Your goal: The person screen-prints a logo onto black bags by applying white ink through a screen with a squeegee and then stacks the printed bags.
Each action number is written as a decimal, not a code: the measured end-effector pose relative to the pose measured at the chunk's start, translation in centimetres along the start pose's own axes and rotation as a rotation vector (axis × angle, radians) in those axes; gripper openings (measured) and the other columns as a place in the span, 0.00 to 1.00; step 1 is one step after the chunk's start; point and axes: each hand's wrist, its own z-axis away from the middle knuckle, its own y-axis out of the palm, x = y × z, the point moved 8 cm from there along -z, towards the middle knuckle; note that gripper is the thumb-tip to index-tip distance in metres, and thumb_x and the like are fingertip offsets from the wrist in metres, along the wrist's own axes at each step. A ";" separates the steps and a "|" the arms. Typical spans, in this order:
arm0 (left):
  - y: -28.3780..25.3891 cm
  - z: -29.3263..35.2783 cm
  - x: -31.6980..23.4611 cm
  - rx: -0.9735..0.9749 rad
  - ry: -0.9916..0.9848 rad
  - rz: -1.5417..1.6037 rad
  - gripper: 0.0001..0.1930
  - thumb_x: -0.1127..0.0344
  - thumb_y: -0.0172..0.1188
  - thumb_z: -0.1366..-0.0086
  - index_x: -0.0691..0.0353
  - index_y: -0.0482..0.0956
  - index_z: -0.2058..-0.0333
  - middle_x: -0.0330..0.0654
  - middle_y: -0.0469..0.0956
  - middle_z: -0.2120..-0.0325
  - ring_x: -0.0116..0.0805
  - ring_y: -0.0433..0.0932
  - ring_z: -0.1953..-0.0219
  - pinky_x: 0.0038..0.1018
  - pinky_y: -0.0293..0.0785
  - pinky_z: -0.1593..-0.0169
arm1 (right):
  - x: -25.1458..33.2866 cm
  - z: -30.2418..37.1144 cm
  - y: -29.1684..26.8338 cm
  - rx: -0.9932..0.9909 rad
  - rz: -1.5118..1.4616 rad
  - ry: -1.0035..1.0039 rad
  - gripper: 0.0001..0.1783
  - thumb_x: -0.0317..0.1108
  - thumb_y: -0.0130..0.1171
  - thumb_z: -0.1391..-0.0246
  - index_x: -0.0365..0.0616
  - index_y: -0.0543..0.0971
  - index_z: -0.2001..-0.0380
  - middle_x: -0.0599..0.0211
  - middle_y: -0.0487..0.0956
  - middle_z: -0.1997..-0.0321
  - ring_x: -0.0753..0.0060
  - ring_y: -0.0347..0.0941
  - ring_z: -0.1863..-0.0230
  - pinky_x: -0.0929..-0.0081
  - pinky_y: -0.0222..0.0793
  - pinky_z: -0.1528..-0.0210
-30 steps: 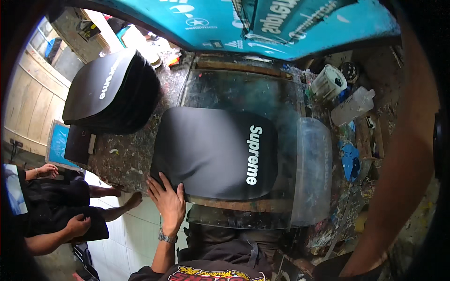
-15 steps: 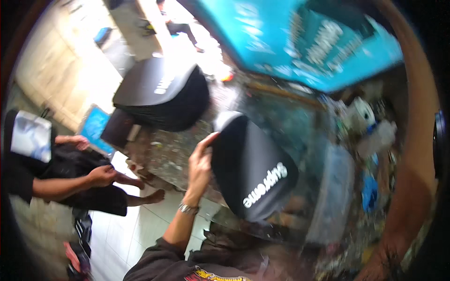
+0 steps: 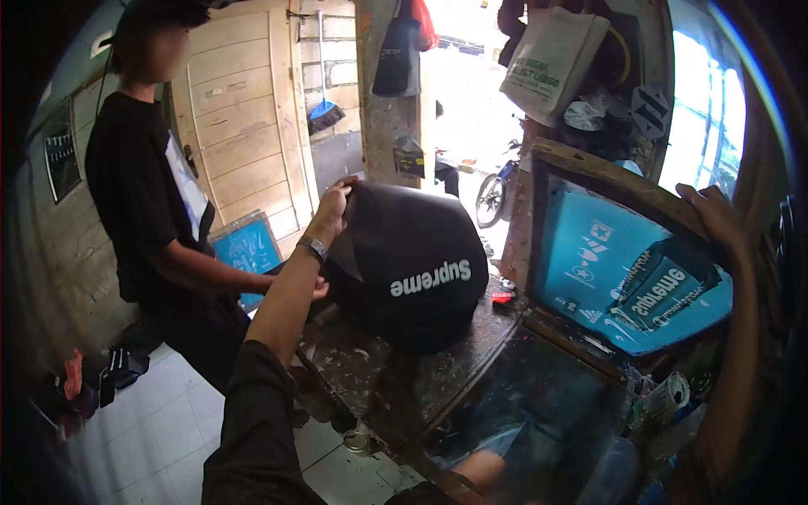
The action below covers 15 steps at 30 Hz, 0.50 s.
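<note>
My left hand (image 3: 332, 208), with a watch on its wrist, pinches the upper left corner of a black sheet (image 3: 421, 240) printed with white lettering. The sheet hangs over or rests on a dark pile at the far left part of the worktable (image 3: 400, 379); where one piece ends and another begins is hard to tell. At the right, my right hand (image 3: 715, 217) grips the upper edge of a wooden-framed printing screen (image 3: 581, 252). Its turquoise mesh stands tilted up, with a dark inked patch and pale lettering at the lower right.
Another person (image 3: 143, 194) in black stands at the left, one hand (image 3: 318, 289) beside the black pile. A dark glass panel (image 3: 522, 396) lies in the near tabletop. A white roll (image 3: 669, 394) sits among clutter at the right. Bags (image 3: 555, 63) hang by the bright doorway.
My left hand has carried the black sheet from above the glass panel leftward to the pile. My right hand still holds the screen up. The view has swung upward.
</note>
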 end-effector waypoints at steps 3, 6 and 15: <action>-5.1 3.7 -3.1 -0.486 0.725 -1.205 0.17 0.70 0.50 0.27 0.66 0.73 0.42 0.57 0.76 0.51 0.53 0.76 0.45 0.40 0.72 0.37 | -0.3 -1.1 2.6 0.048 -0.054 0.013 0.35 0.59 0.53 0.36 0.35 0.80 0.46 0.47 0.78 0.45 0.58 0.75 0.46 0.61 0.66 0.40; 5.6 17.2 2.8 -0.172 0.906 -1.046 0.19 0.71 0.54 0.30 0.67 0.71 0.41 0.58 0.73 0.50 0.57 0.73 0.46 0.41 0.70 0.40 | -3.2 -2.5 -0.1 0.001 -0.060 0.016 0.39 0.62 0.57 0.39 0.31 0.78 0.48 0.49 0.78 0.49 0.60 0.76 0.50 0.64 0.70 0.45; 8.3 39.6 25.3 0.361 0.218 -1.508 0.34 0.40 0.48 0.26 0.55 0.65 0.30 0.60 0.59 0.30 0.63 0.51 0.25 0.57 0.42 0.25 | -2.7 -2.9 1.9 0.057 -0.073 -0.048 0.32 0.55 0.51 0.33 0.37 0.80 0.44 0.53 0.77 0.44 0.61 0.73 0.42 0.63 0.66 0.38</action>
